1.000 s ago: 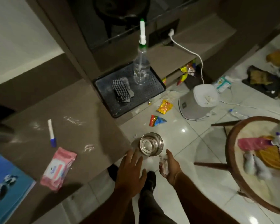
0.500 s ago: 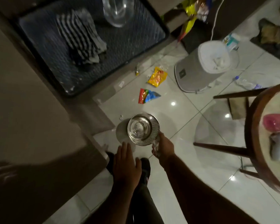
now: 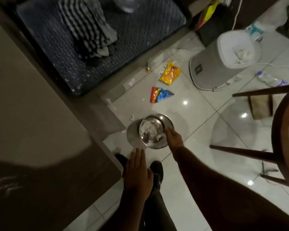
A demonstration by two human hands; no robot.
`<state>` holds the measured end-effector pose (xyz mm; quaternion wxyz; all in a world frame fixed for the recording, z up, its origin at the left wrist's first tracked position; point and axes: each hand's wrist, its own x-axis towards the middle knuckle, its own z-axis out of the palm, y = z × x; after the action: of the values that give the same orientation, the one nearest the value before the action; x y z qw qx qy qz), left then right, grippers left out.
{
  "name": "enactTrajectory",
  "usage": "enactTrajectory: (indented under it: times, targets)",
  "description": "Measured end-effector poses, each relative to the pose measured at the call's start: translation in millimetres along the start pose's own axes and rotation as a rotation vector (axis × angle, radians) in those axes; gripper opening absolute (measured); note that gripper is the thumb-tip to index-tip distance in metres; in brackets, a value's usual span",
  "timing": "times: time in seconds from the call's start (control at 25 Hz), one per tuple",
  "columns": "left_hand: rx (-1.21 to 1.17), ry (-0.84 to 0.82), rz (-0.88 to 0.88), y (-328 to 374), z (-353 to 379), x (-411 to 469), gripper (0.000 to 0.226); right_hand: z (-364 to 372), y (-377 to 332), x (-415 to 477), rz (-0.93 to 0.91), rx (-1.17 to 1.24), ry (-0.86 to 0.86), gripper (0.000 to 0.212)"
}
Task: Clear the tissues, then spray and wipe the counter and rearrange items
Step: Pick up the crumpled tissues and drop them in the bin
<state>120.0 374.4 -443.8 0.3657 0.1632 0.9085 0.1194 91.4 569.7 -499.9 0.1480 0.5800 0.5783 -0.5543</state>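
Note:
A round steel bin (image 3: pixel 167 121) stands on the white floor tiles beside the counter's corner. Crumpled white tissues (image 3: pixel 150 130) lie inside it. My right hand (image 3: pixel 173 139) is at the bin's right rim, fingers stretched toward it and holding nothing. Nearer to me, my left hand (image 3: pixel 138 174) hovers flat and open above my shoes. The brown counter (image 3: pixel 23 105) fills the left side. On its dark tray (image 3: pixel 137 40) lie a striped cloth (image 3: pixel 88 29) and the base of the clear spray bottle (image 3: pixel 127 4), cut off by the top edge.
Two snack wrappers (image 3: pixel 170 74) (image 3: pixel 158 96) and small scraps litter the floor beyond the bin. A grey lidded appliance (image 3: pixel 223 60) with a white cord stands at the right back, a plastic bottle (image 3: pixel 270 80) beside it. A round wooden table (image 3: pixel 279 130) crowds the right edge.
The view has dipped down toward the floor. My right hand carried the tissue to the bin and let it go; tissues now lie inside. My left hand stayed open.

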Motion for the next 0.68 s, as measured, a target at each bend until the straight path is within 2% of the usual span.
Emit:
enactTrajectory:
  times: [0.16, 0.24, 0.36, 0.48, 0.68]
  targets:
    - [0.021, 0.076, 0.280, 48.6, -55.9, -48.6, 0.070, -28.3, -28.6, -85.4, -0.439, -0.377, 0.083, 0.044]
    - [0.098, 0.177, 0.340, 72.2, -98.6, -75.4, 0.060, -42.7, -47.0, -129.8, -0.592, -0.562, 0.126, 0.047]
    - [0.124, 0.328, 0.327, 99.7, -188.6, -115.3, 0.057, -62.4, -106.3, -206.1, -0.667, -0.641, 0.152, 0.054]
    - [0.083, 0.455, 0.179, 111.3, -278.7, -149.8, 0.061, -70.4, -168.4, -278.9, -0.846, -0.706, 0.180, 0.059]
    - [0.084, 0.630, -0.011, 52.7, -359.1, -198.9, 0.071, -37.5, -235.7, -358.5, -1.192, -0.814, 0.112, 0.067]
